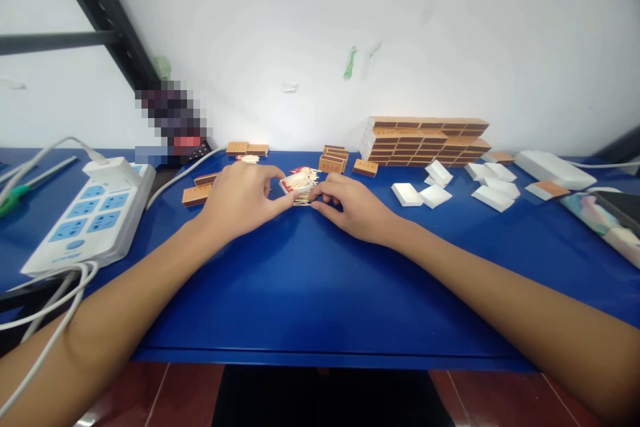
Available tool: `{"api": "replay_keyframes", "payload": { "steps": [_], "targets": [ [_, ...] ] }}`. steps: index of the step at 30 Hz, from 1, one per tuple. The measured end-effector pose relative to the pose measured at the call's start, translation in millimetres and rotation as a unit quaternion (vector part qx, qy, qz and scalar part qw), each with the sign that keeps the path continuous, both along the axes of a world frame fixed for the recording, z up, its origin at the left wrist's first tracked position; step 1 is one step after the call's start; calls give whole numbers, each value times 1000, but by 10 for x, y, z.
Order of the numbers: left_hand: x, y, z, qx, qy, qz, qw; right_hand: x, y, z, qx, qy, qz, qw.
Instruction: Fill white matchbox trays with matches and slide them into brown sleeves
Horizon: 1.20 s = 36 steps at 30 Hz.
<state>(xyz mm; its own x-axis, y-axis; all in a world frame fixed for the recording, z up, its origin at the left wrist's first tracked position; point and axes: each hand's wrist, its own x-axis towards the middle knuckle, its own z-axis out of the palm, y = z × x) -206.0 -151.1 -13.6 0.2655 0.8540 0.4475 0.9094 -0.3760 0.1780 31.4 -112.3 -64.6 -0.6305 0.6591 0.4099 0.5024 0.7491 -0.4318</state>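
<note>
A small pile of red-tipped matches [301, 180] lies on the blue table [300, 293], partly in a white matchbox tray. My left hand [243, 199] rests on the table just left of the pile, its fingers curled and pinched on the tray's left end. My right hand [353, 207] lies just right of the pile, fingertips pinched on the matches at its near edge. Both hands nearly meet at the pile.
A stack of brown matchboxes [425, 140] stands against the wall. Several white inner trays [435, 195] lie to the right, loose brown sleeves [197, 193] to the left. A white power strip [95, 213] with cables sits far left. A long white box [554, 169] lies far right.
</note>
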Motion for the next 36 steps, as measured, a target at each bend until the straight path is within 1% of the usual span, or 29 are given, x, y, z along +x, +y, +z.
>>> {"api": "replay_keyframes", "payload": {
  "steps": [4, 7, 11, 15, 20, 25, 36],
  "targets": [
    [11, -16, 17, 34, -9, 14, 999, -18, -2, 7, -14, 0, -15, 1000],
    [14, -15, 19, 32, -12, 15, 999, -20, 5, 17, -23, -14, -22, 999],
    [11, -4, -2, 25, -12, 14, 1000, 28, 18, 32, -17, -37, -15, 999],
    [10, -2, -11, 36, -17, 13, 999, 79, -3, 53, -7, -24, -23, 999],
    [14, -9, -1, 42, -22, 18, 999, -14, -104, 82, -15, -36, 8, 999],
    [9, -7, 0, 43, -24, 13, 999, -108, -160, 56, -13, -29, 6, 999],
    [14, -6, 0, 33, -16, 24, 999, -110, -104, 2, -7, -8, -13, 1000]
  ]
}}
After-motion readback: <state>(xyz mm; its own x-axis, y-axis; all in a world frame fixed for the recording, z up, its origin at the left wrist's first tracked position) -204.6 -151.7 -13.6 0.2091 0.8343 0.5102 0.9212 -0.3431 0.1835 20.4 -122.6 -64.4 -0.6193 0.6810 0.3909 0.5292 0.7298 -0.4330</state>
